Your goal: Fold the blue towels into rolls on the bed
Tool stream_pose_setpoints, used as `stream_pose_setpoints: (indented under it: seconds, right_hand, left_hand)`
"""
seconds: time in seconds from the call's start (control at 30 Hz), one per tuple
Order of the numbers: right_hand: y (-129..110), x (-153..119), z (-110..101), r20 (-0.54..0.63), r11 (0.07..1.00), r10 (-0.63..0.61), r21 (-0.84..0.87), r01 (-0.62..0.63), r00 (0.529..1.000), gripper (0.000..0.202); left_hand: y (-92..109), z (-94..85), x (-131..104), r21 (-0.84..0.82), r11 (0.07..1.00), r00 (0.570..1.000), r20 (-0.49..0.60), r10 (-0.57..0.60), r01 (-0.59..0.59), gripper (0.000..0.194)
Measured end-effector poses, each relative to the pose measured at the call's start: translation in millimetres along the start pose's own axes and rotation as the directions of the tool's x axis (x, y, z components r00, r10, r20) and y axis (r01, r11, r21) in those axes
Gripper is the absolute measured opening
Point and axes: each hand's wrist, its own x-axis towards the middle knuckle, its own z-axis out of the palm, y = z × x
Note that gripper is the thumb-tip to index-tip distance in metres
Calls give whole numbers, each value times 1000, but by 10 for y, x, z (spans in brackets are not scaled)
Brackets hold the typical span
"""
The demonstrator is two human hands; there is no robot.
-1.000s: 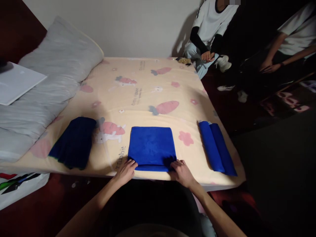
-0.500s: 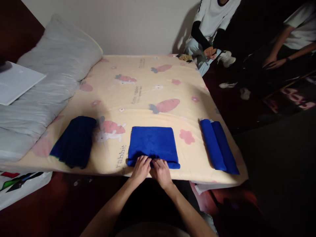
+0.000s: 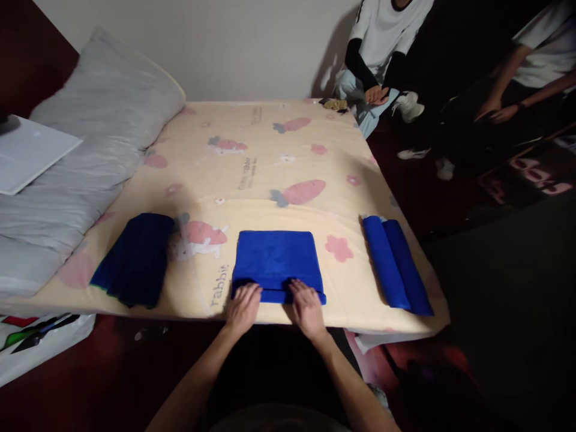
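Note:
A blue towel (image 3: 278, 258) lies flat in front of me, its near edge turned up into a narrow roll. My left hand (image 3: 244, 305) rests on the left part of that roll, fingers bent over it. Toward the right end, my right hand (image 3: 308, 303) grips the same roll, its thumb hidden under the palm. Two rolled blue towels (image 3: 396, 264) lie side by side to the right. On the left is a dark blue stack of cloths (image 3: 135, 259).
The bed (image 3: 252, 210) has a yellow carrot-print sheet. A grey pillow (image 3: 103, 102) and a white flat board (image 3: 36, 150) are at the left. One person (image 3: 378, 66) sits by the far right corner, another person (image 3: 522, 90) farther right.
My hands have moved apart from the middle of the roll toward its two ends. The towel's rolled edge now shows between them.

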Motion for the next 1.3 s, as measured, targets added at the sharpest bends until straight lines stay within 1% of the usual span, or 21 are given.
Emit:
stream_pose_setpoints:
  seconds: [0.03,0.07,0.1,0.13,0.2,0.27,0.33,0.37,0.4,0.43,0.47,0.53,0.63,0.67,0.73,0.8,0.87,1.0,1.1,1.2,1.3]
  right_hand:
    - [-126,80,80,28,999,-38,20,38,999,46]
    - [-210,146,146,51,998,-61,33,60,997,46]
    - [-238,189,189,61,997,-65,33,63,996,45]
    - [-205,202,203,57,998,-53,21,51,997,44]
    - [24,140,134,20,1000,-6,-29,7,1000,41]
    - [378,-17,-40,-33,995,35,-94,-38,999,40]
    - [705,-211,-258,-63,985,70,-153,-79,996,43]
    - [820,-302,-361,-69,980,87,-176,-98,994,46]
    - [889,-381,-449,-64,976,101,-190,-112,993,49]
    - [910,-443,-516,-50,974,109,-195,-117,993,52]
    - [885,-486,-558,-30,974,109,-194,-113,994,55]
    - [729,-517,-566,19,982,65,-179,-61,998,57]
    - [399,-465,-431,96,987,-52,-149,66,994,59]
    - [309,-438,-369,112,985,-79,-144,94,991,59]
    - [198,-388,-252,125,983,-93,-147,112,988,60]
    - [180,-347,-170,114,982,-86,-155,103,990,59]
    - [213,-303,-134,94,985,-82,-145,95,992,55]
    - [262,-147,-179,74,994,-57,-86,63,996,44]
    - [243,-1,-266,137,999,8,-53,-1,991,34]
    - [222,101,-329,237,998,62,-33,-56,969,24]
    - [179,164,-315,255,993,117,-61,-105,960,17]
  left_hand:
    - [115,54,69,-28,998,998,27,61,-61,39]
    - [188,97,132,-43,995,994,47,96,-94,41]
    - [207,120,180,-43,994,993,59,98,-96,42]
    - [166,120,205,-29,997,995,63,73,-71,43]
    - [-69,50,172,24,1000,998,52,-18,17,44]
    - [-413,-86,37,80,992,995,5,-100,99,44]
    - [-716,-235,-150,117,981,987,-62,-148,154,43]
    - [-814,-299,-244,127,978,984,-88,-156,167,42]
    - [-866,-348,-327,133,977,983,-103,-155,168,40]
    - [-869,-379,-394,137,978,984,-105,-142,156,39]
    - [-827,-392,-441,137,982,989,-93,-114,126,39]
    - [-642,-362,-477,126,992,999,-43,-5,11,39]
    - [-284,-226,-416,98,980,984,49,172,-176,43]
    - [-188,-173,-379,92,974,976,78,202,-209,45]
    - [-69,-82,-298,87,970,968,129,217,-229,48]
    - [-43,-27,-214,94,972,967,159,197,-213,49]
    - [-65,-15,-121,113,978,974,163,155,-175,49]
    - [-64,-82,104,135,987,982,179,61,-86,41]
    - [0,-139,227,123,992,976,219,-7,-20,34]
    - [40,-154,246,97,994,969,236,-75,53,33]
    - [60,-150,247,89,990,960,250,-125,106,36]
